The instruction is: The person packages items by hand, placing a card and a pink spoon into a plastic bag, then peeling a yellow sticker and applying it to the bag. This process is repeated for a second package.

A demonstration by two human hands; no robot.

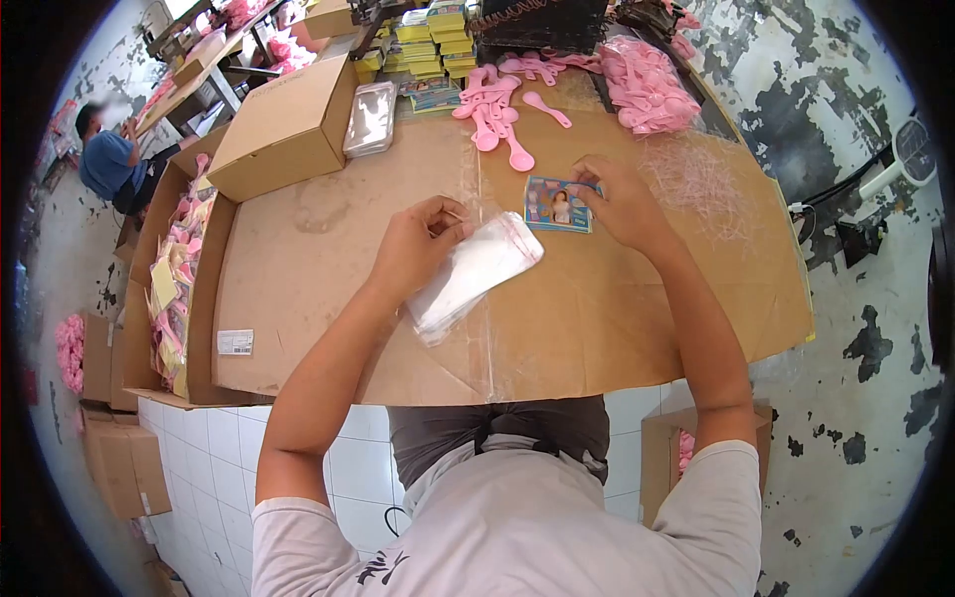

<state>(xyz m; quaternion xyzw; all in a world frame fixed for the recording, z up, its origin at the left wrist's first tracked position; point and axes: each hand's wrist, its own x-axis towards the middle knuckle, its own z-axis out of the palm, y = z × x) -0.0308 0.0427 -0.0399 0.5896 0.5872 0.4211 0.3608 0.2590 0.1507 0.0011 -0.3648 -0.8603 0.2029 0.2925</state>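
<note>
Head view: printed card [557, 206] shows a picture, writing too small to read; white label [235, 341] at bench [318, 269] edge unreadable too. Curled left hand [423, 244] gripping clear bags [477, 274] – right hand [622, 204] pinching card's right edge – card flat on bench, just beside bags.

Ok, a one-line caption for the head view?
Left hand grips clear bags, right hand pinches a picture card on cardboard, pink spoons beyond.

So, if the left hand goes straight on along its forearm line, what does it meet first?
Probably the pink spoons lying on the cardboard; the left hand, holding clear bags, would pass just left of the picture card. Depth is hard to judge.
</note>
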